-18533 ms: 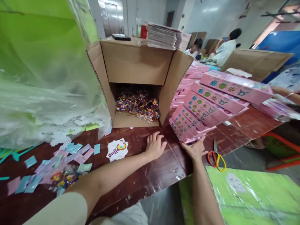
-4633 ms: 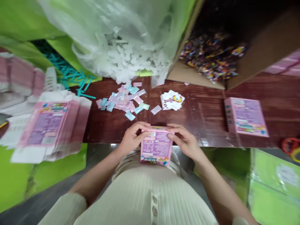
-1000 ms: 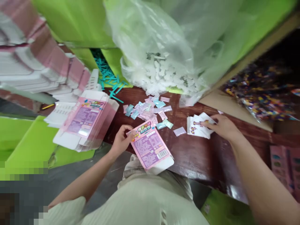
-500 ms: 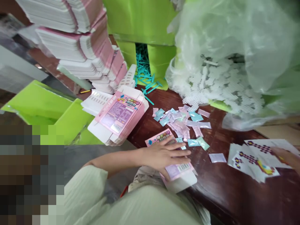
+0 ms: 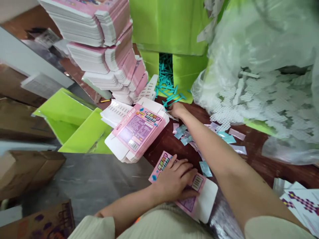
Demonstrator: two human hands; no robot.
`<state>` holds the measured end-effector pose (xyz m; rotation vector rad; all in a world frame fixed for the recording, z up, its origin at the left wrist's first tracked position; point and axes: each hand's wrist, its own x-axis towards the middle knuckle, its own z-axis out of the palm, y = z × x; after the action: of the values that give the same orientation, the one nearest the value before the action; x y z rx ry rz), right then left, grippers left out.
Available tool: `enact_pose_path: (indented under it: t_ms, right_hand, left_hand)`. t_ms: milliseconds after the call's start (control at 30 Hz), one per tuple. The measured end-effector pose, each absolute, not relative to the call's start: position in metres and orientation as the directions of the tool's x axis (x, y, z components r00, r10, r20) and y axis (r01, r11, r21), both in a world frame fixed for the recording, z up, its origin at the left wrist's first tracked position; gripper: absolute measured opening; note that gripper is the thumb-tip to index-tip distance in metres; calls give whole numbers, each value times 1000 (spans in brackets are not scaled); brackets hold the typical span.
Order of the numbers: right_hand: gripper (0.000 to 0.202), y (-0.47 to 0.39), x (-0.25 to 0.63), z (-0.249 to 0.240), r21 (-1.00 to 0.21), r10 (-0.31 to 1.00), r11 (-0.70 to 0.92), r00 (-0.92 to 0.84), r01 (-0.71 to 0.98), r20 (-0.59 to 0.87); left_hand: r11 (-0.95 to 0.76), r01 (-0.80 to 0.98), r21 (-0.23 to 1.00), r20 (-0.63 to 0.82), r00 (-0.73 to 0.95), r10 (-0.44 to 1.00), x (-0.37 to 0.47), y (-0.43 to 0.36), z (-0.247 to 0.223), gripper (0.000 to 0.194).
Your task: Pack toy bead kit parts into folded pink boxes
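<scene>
A flat pink-and-purple printed box [image 5: 199,182] with a white end flap lies at the table's near edge. My left hand [image 5: 175,179] is on top of it, its fingers bent together across the printed face and the thumb lower down, gripping it. My right hand [image 5: 177,111] reaches far forward, its fingers closed beside the loose turquoise plastic sticks [image 5: 171,96]. A thin white piece shows under those fingers, but its kind is unclear. Small pastel sachets [image 5: 186,136] lie beneath and around my right forearm.
Pink boxes [image 5: 139,129] are piled at centre left, before a tall stack of flat boxes [image 5: 117,63]. A green bin [image 5: 183,30] holds more sticks. A plastic bag [image 5: 231,53] spills white lattice pieces [image 5: 264,99]. Printed sheets [image 5: 302,205] lie at right; cartons [image 5: 27,169] at left.
My right hand has gone from the printed sheets at right to the turquoise sticks. My left hand's spread fingers have drawn together, and the box under it has turned. The view has shifted left.
</scene>
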<state>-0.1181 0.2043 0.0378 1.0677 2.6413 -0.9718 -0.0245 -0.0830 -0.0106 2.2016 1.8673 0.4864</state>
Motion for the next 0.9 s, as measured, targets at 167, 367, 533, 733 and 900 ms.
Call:
enact_pose_path:
  t_ms: [167,367,533,733,900]
  right_hand:
    - [42,208,-127,34,-435,577,557,-707,707,-410]
    - [28,228,-36,77,-478,526,633,-791,609,-312]
    - [37,208,112,85,-661,246,627,-910,412,-334]
    - [23,162,199,23,-409,383,704,-795,581,-471]
    - [14,151,204,15,-341,434,769,-833,541,-343]
  left_hand:
    - [-169,914,368,84,148,985,-27,-76,-8,67]
    - [-149,917,369,-122,206,971,-47,-70,9,95]
    - [-104,909,403,-360,262,896,-60,-72,43,55]
    - [123,768,628,-409,191,892,-78,-81,68,45]
    - [335,478,812,-394,25,919,-92,-91,79,56]
